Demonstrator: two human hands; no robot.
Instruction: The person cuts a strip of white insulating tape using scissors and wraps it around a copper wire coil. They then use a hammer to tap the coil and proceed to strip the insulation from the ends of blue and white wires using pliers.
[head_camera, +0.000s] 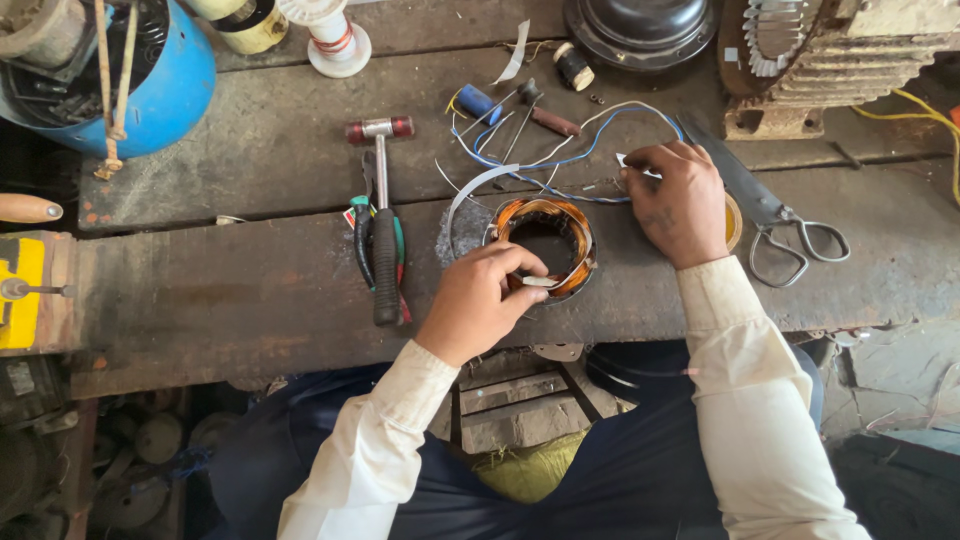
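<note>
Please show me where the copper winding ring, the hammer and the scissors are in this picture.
copper winding ring (572, 226): head view, on the orange copper coil at its upper right.
hammer (385, 265): head view, on the black handle grip.
scissors (768, 210): head view, near the pivot where blades meet handles.

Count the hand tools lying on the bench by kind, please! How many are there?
Mallet: 1
Pliers: 1
Scissors: 1
Screwdrivers: 2
Total: 5
</note>
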